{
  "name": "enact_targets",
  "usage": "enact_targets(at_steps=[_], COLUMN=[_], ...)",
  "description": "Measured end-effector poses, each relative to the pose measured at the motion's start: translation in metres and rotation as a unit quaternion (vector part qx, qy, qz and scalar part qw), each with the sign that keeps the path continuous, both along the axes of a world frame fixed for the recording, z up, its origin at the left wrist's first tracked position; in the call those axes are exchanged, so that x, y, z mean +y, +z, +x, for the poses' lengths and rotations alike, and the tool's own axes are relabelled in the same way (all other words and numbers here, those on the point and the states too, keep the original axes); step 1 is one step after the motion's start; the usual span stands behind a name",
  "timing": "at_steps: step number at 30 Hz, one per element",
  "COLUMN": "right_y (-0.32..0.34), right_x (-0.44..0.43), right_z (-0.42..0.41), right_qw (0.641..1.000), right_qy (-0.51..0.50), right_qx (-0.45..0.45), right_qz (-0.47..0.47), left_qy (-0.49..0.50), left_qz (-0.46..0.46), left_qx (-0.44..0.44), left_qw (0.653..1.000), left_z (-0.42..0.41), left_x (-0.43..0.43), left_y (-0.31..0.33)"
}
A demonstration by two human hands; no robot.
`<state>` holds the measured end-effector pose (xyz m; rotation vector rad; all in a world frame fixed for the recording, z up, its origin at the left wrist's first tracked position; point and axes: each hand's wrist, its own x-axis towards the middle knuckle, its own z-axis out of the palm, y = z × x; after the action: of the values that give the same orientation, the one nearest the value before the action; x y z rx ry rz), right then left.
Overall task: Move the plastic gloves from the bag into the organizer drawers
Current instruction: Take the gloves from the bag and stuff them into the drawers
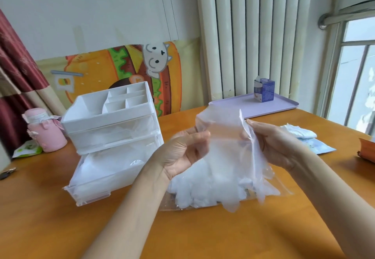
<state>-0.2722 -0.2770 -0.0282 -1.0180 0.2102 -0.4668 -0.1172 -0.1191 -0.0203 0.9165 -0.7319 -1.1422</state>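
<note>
Smooth orange wooden table (60,228). Above it, the left hand (182,151) and right hand (278,143) each pinch one edge of a thin, translucent plastic glove (227,137) spread between them. Beneath lies a crumpled white pile of gloves (209,187) on a flat clear bag (170,204). Just left stands the white plastic organizer (109,120), its bottom drawer (87,195) pulled out and holding filmy gloves. Beyond, a lilac tray (284,104).

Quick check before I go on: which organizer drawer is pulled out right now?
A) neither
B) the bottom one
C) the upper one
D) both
B: the bottom drawer juts out onto the table with gloves in it, while the upper drawer sits flush in the organizer.
</note>
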Motion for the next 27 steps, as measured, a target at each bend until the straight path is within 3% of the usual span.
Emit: enact_targets(at_steps=[5, 12, 17, 21, 27], right_y=[-0.005, 0.006, 0.038, 0.050, 0.051], right_x=[0.036, 0.067, 0.080, 0.078, 0.088], right_z=[0.015, 0.049, 0.081, 0.112, 0.161], right_qw=[0.977, 0.945, 0.937, 0.907, 0.855], right_qy=[-0.133, -0.171, -0.079, -0.047, -0.143], right_qx=[0.122, 0.122, 0.020, 0.077, 0.133], right_qz=[-0.116, -0.250, -0.340, -0.412, -0.481], left_qy=[0.009, 0.141, 0.296, 0.389, 0.441], left_qz=[0.065, 0.110, 0.119, 0.160, 0.280], left_qx=[-0.151, -0.257, -0.347, -0.372, -0.450], left_qw=[0.986, 0.950, 0.882, 0.827, 0.724], left_z=[0.003, 0.018, 0.063, 0.093, 0.116], left_x=[0.038, 0.077, 0.114, 0.145, 0.163], left_y=[0.018, 0.027, 0.042, 0.046, 0.036])
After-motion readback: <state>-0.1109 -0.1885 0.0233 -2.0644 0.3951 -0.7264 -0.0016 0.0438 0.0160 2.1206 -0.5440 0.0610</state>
